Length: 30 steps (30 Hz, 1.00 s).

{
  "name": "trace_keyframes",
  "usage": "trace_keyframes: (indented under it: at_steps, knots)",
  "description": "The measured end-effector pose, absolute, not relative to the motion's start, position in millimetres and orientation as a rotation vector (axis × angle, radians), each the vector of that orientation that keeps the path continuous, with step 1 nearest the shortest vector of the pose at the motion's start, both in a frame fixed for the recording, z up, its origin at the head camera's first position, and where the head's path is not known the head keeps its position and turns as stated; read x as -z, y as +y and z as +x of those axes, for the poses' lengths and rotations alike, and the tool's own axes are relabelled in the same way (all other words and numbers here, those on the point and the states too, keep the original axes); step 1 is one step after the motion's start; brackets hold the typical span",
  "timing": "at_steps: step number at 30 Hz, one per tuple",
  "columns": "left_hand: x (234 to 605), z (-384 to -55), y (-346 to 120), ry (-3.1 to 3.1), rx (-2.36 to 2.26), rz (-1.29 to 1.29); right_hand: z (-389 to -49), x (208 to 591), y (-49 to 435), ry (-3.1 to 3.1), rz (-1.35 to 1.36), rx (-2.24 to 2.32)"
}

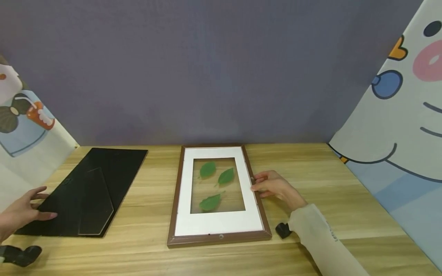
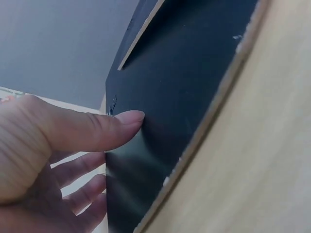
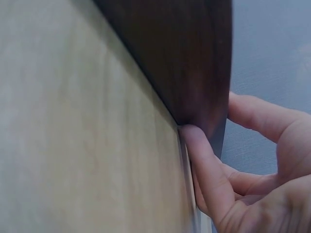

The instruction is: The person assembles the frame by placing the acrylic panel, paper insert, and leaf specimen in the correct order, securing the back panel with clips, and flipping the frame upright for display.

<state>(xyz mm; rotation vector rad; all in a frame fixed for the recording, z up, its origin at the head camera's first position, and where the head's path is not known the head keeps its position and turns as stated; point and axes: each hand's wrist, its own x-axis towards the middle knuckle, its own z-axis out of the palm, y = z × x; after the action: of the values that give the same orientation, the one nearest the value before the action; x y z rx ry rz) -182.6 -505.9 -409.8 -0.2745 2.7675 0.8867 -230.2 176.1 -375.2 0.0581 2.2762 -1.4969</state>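
Note:
A brown picture frame (image 1: 193,240) lies in the middle of the wooden table, with a white mat (image 1: 217,224) inside it. Three green leaves (image 1: 210,202) show in the mat's window. My right hand (image 1: 274,187) grips the frame's right side; the right wrist view has the thumb over the brown rim (image 3: 204,58) and fingertips low on its outer side. To the left lies a black backing board (image 1: 119,163) with a fold-out stand (image 1: 94,207). My left hand (image 1: 24,209) holds its left edge, thumb (image 2: 109,131) on top and the other fingers at the edge.
A grey panel (image 1: 207,69) rises behind the table. Cartoon-printed sheets stand at the left (image 1: 31,153) and right (image 1: 397,142). Bare wood (image 1: 152,191) separates the board from the frame. Black wrist-camera parts show beside the left wrist (image 1: 24,256) and right wrist (image 1: 283,230).

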Motion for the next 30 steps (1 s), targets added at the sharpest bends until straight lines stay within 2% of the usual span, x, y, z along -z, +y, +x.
trace_keyframes:
  at_steps: [30]
  knots:
    - [382,-162,-425,2.796,-1.004,-0.011,-228,373,176,2.268,0.052,1.497]
